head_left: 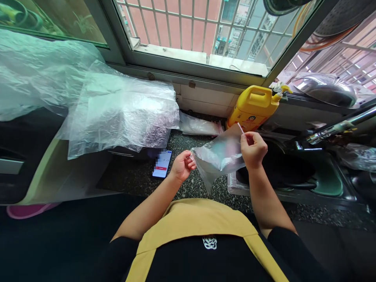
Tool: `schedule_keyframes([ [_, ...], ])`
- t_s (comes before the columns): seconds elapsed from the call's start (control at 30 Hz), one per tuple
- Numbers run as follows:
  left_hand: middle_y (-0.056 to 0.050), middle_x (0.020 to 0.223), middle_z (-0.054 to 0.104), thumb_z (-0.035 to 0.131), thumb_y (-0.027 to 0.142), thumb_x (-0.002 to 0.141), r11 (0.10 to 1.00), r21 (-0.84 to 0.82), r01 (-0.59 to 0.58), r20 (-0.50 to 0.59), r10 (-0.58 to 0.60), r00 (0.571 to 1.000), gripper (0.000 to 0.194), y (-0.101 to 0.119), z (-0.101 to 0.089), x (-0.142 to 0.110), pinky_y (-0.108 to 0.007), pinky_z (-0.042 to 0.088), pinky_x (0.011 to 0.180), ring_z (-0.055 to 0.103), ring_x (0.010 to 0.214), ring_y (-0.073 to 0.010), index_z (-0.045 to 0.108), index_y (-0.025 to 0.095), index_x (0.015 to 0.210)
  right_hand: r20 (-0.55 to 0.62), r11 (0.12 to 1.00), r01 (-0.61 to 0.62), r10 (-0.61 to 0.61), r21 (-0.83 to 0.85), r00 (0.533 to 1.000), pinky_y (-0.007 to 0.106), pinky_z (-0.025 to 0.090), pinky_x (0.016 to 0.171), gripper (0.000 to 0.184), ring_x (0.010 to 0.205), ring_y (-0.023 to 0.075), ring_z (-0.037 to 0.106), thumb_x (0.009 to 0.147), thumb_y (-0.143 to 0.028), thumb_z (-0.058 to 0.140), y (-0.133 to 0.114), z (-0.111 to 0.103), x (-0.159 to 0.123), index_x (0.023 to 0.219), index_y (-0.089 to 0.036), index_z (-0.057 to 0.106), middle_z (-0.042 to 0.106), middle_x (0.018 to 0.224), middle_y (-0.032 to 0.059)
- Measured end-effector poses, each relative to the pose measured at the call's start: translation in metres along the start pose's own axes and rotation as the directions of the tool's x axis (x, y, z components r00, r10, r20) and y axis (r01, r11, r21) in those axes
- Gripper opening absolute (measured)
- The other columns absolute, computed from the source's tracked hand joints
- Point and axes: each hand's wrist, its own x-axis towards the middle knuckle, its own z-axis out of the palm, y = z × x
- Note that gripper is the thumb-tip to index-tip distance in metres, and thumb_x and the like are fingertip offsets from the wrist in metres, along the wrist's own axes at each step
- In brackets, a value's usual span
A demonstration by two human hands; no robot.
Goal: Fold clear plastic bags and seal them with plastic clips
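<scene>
Two hands (182,166) (254,149) pinch clear plastic bag (216,160); any contents unclear; phone (162,164) display partly pixelated.

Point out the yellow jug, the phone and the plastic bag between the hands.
Yellow jug (249,110), head view: front of its body.
Phone (162,164), head view: its screen.
Plastic bag (216,157), head view: its clear middle.

clear thin plastic bag (217,158): shiny, wrinkled | yellow handled plastic jug (243,111): glossy | dark speckled stone-like counter (188,190): smooth | yellow cloth apron (202,219): matt

Left hand (182,166), right hand (254,148) hold 1 clear bag (217,158) above counter (188,190).
</scene>
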Motion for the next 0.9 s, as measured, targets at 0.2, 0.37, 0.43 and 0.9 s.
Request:
schedule_keyframes([
  [0.2, 0.011, 0.04, 0.029, 0.059, 0.021, 0.062, 0.987, 0.101, -0.122, -0.026, 0.125, 0.992, 0.027, 0.01, -0.01, 0.013, -0.017, 0.024, 0.037, 0.03, 0.033, -0.0038, 0.033, 0.019, 0.059, 0.024, 0.991, 0.044, -0.047, 0.123, 0.999, 0.025, 0.04, 0.053, 0.018, 0.053, 0.0105, 0.05, 0.08, -0.033, 0.054, -0.001, -0.007, -0.003, 0.072, -0.018, 0.059, 0.057, 0.062, -0.0009],
  [0.37, 0.008, 0.055, 0.042, 0.058, 0.019, 0.076, 0.81, 0.379, -0.448, -0.235, 0.552, 0.8, 0.012, 0.008, -0.029, 0.029, -0.018, 0.031, 0.047, 0.038, 0.045, -0.0047, 0.046, 0.02, 0.073, 0.16, 0.983, 0.014, -0.044, 0.181, 0.986, 0.025, 0.042, 0.054, 0.015, 0.054, 0.0106, 0.051, 0.078, -0.032, 0.055, -0.012, -0.016, 0.019, 0.071, -0.019, 0.057, 0.058, 0.063, -0.0005],
  [0.43, 0.006, 0.065, 0.048, 0.065, 0.018, 0.073, 0.621, 0.525, -0.583, -0.094, 0.723, 0.685, 0.013, -0.001, -0.026, 0.023, -0.018, 0.037, 0.058, 0.044, 0.057, -0.006, 0.054, 0.02, 0.079, 0.196, 0.985, 0.036, -0.069, 0.167, 0.978, 0.026, 0.042, 0.055, 0.013, 0.055, 0.0108, 0.052, 0.079, -0.03, 0.055, -0.025, -0.018, 0.022, 0.071, -0.019, 0.058, 0.059, 0.064, -0.0001],
  [0.9, 0.002, 0.057, 0.057, 0.075, 0.019, 0.064, 0.726, 0.422, -0.543, 0.301, 0.453, 0.839, 0.012, 0.031, 0.034, 0.018, -0.021, 0.034, 0.053, 0.045, 0.053, -0.0069, 0.065, 0.018, 0.057, -0.124, 0.956, 0.261, -0.246, 0.133, 0.961, 0.037, 0.046, 0.079, 0.058, 0.098, 0.0252, 0.055, 0.083, -0.066, 0.039, -0.03, -0.035, 0.004, 0.118, -0.02, 0.05, 0.055, 0.105, 0.0135],
])
